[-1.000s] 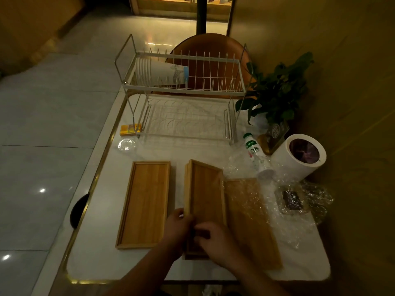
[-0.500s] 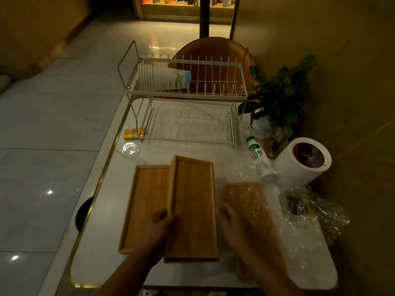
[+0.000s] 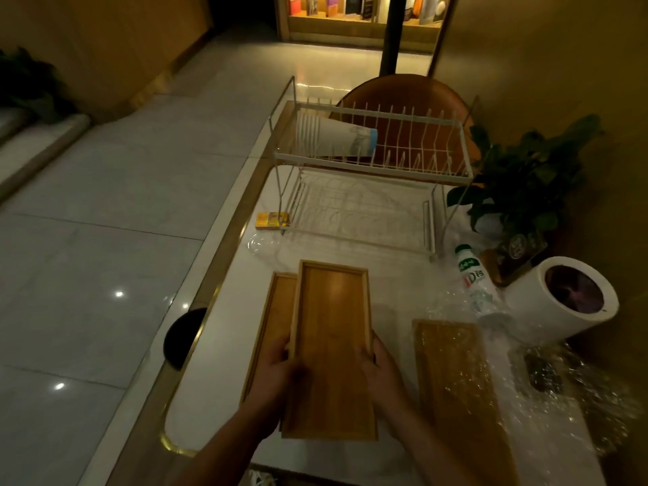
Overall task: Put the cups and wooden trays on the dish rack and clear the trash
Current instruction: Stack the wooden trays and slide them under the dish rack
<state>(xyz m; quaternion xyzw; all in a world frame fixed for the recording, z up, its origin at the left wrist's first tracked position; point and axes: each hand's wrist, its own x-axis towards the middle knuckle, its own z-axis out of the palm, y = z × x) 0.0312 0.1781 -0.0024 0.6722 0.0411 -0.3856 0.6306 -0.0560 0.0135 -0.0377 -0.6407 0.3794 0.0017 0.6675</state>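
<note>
Wooden tray [image 3: 331, 349] held lengthwise, far end toward dish rack [image 3: 371, 166]

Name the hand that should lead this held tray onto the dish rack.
Right, probably. Both hands grip the tray by its long edges, but the right hand is on the side of the free upper slots of the dish rack, right of the stacked cups; the left hand lines up with the cups.

Left hand [image 3: 277, 366]: bare, outline softened by motion blur. Right hand [image 3: 380, 370]: bare, knuckles faintly visible in the dim light. Left forearm [image 3: 224, 447]: bare from the wrist to the lower frame edge. Right forearm [image 3: 431, 447]: bare likewise, in deep shadow. Finer detail is too dark to tell.
</note>
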